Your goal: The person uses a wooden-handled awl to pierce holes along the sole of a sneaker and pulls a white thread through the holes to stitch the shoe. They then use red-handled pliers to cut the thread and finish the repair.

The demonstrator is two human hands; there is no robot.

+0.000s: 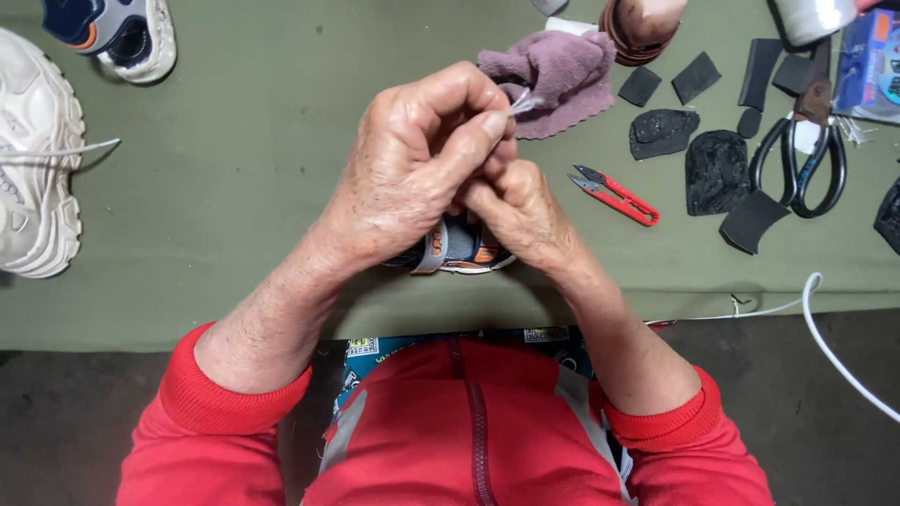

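Observation:
My left hand (412, 164) pinches a thin pale thread or strip (523, 103) between thumb and forefinger, just above a small shoe. My right hand (520, 211) presses against the left one, fingers curled on the same small thing; what it grips is hidden. Beneath both hands lies a small blue, grey and orange child's shoe (455, 248), mostly covered, resting on the green cloth (234, 187) of the table.
Red thread snips (617, 195) lie right of my hands. Black scissors (811, 159) and several black rubber pieces (717, 169) sit farther right. A mauve rag (562, 70) lies behind. A white sneaker (33, 159) and a matching small shoe (117, 33) are at left. A white cord (830, 347) hangs off the edge.

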